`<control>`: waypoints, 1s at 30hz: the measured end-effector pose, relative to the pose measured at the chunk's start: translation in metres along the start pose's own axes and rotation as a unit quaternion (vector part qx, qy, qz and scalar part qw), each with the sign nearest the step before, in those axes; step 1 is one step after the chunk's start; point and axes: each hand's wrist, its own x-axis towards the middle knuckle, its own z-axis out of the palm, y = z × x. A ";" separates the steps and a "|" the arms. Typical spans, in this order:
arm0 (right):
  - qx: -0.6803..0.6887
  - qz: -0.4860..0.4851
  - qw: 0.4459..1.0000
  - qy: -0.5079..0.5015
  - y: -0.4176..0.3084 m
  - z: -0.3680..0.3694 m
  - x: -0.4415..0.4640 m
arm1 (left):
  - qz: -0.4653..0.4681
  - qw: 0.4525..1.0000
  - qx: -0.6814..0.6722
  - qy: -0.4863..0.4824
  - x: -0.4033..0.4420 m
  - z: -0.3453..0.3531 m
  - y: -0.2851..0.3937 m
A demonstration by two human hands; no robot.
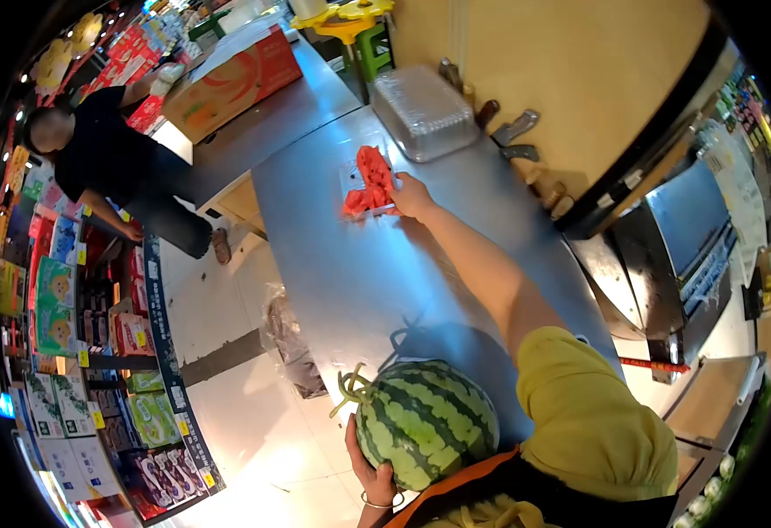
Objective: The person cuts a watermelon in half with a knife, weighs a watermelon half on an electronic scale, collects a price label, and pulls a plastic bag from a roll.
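Note:
A whole striped green watermelon [427,424] with a curly stem lies at the near end of the metal table [359,290], close against my body. My left hand [370,473] is wrapped around its left side, thumb on the rind. My right arm stretches far over the table. There my right hand [413,195] grips the right edge of a clear plastic tray [349,179] that holds red cut watermelon pieces [371,180]. The fingertips are partly hidden behind the tray edge and the fruit.
A stack of clear plastic containers [425,113] stands beyond the tray. Knives [517,128] lie along the wall side. A red-and-brown cardboard box [236,88] is on the farther table. At left, a person [113,150] stands by stocked shelves [77,308]. A plastic bag [290,343] hangs at the table's left edge.

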 end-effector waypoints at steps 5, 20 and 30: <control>0.133 0.095 0.986 -0.019 -0.032 0.004 0.004 | -0.011 1.000 -0.016 0.005 -0.001 -0.003 -0.007; 0.180 -0.007 0.979 0.098 -0.019 0.084 0.128 | -0.046 0.999 -0.017 0.022 -0.001 -0.006 -0.020; -0.245 -0.272 0.929 0.054 -0.060 -0.123 -0.045 | -0.029 0.998 -0.037 0.050 -0.001 0.004 -0.019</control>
